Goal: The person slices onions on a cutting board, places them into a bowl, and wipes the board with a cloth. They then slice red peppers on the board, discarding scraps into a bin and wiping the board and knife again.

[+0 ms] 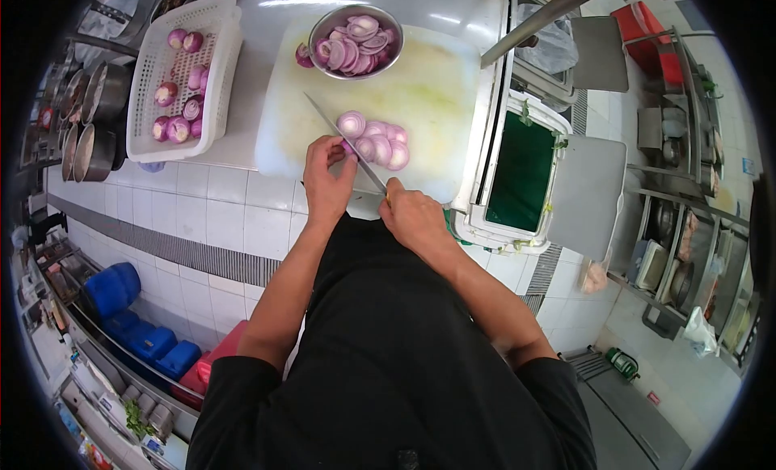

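Note:
My right hand (410,214) is closed round the handle of a knife (365,168), whose blade slants up and left across the white cutting board (440,90). My left hand (327,175) has its fingertips closed on a piece of red onion (349,147) at the left side of the blade. Right of the blade lie several red onion slices (377,141), overlapping on the board. A metal bowl (317,66) filled with sliced onion stands at the board's far edge, with a dark purple onion piece (304,54) beside it.
A white perforated basket (222,90) with several peeled red onions stands to the left on the steel counter (252,74). To the right is a green-lined bin (517,175) with its lid open. Stacked pots (105,90) hang or stand at the far left.

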Motion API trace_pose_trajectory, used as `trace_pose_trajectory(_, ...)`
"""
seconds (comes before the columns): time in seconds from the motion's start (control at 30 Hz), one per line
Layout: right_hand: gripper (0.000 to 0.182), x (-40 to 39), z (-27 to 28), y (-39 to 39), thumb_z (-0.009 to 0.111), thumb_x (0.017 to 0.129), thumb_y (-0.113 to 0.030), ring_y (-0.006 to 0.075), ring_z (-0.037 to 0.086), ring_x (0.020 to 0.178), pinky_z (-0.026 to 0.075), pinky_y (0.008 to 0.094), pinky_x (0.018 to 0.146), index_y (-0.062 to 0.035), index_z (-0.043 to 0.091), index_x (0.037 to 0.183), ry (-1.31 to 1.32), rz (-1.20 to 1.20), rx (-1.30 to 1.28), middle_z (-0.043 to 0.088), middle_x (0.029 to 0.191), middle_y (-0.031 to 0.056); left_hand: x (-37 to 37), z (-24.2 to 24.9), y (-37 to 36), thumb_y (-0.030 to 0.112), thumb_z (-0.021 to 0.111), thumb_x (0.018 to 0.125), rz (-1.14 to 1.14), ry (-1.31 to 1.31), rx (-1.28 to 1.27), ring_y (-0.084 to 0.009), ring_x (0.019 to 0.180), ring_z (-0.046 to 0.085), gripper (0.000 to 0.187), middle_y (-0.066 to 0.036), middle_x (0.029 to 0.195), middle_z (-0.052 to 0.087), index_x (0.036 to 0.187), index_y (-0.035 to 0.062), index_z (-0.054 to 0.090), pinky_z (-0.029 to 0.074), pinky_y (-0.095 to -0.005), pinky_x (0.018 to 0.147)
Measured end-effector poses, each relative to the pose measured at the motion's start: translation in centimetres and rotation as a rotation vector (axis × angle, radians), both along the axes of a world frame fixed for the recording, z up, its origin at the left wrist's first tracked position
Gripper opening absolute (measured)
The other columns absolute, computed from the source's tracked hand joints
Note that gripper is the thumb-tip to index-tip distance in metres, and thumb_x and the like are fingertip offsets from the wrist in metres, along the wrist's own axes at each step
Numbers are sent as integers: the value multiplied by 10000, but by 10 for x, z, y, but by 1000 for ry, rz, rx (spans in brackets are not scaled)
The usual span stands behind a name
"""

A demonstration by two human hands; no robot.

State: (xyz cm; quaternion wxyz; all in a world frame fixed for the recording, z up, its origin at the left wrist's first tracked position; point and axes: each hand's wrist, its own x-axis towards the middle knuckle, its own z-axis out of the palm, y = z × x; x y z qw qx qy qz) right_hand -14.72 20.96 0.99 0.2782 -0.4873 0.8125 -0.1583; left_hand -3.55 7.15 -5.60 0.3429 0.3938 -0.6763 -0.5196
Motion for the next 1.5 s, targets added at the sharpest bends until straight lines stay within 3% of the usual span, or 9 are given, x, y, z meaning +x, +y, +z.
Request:
trace_pose_trajectory(0.07,200,-2,0,1,612,935,-174,440,711,740,557,562,686,8,554,996,-3,-16,1,693,740,248,0,2,2,-40,711,886,-24,-93,-205,-204,1032,660,379,-117,1219,601,1242,-8,585,565,-325,890)
trace_pose_trajectory(0.33,251,-13,14,58,621,958,-239,479,661,683,520,570,640,-3,574,1029,-147,-101,23,670,731,272,-4,18,-31,81,805,815,-62,-338,-50,-256,1049,643,596,-146,1319,552,1356,35,559,580,-349,846)
trace_pose_trajectory(0.6,202,-31,-27,133,607,997,-204,105,553,505,458,299,479,-19,594,1078,-825,-572,54,560,644,21,-47,57,-27,319,896,670,-538,-828,-329,-404,1253,527,1038,-148,1534,387,1581,257,402,518,-472,1046)
trace_pose_trajectory(0.9,195,-12,-12,93,580,1008,-208,120,539,479,455,300,480,-30,577,1086,-842,-520,-14,551,641,21,-71,41,3,121,801,735,-491,-565,-225,-405,1226,584,753,-198,1442,453,1446,224,576,531,-438,1022)
trace_pose_trajectory(1.17,191,-41,73,24,605,982,-203,125,552,495,459,320,488,-17,567,963,-644,-473,-171,556,642,43,-95,140,-70,147,813,715,-432,-330,-430,-371,1297,544,773,-191,1416,494,1449,205,578,496,-414,1068)
trace_pose_trajectory(1.23,293,-56,69,-8,601,948,-270,421,672,683,532,480,648,16,547,980,-451,-385,-271,668,737,232,-106,152,-105,155,821,703,-399,-291,-550,-360,1310,537,789,-189,1404,513,1452,190,577,477,-406,1093)
trace_pose_trajectory(1.33,329,-74,70,-39,584,939,-305,515,639,784,516,539,747,20,549,982,-135,-332,-209,675,783,272,-101,132,-145,164,797,711,-430,-286,-507,-352,1293,549,782,-185,1400,526,1460,143,569,472,-427,1085)
trace_pose_trajectory(1.43,341,-88,40,-17,580,945,-317,484,662,762,510,541,725,18,563,1003,-192,-401,-211,676,773,257,-83,97,-173,138,782,747,-510,-350,-668,-336,1231,593,716,-188,1377,579,1438,124,598,496,-402,1047)
trace_pose_trajectory(1.5,316,-88,31,14,600,949,-287,389,675,671,514,488,644,23,565,1002,-357,-513,-178,665,749,227,-56,86,-161,101,752,795,-296,-221,-279,-319,1165,633,599,-194,1350,617,1384,125,648,523,-372,995)
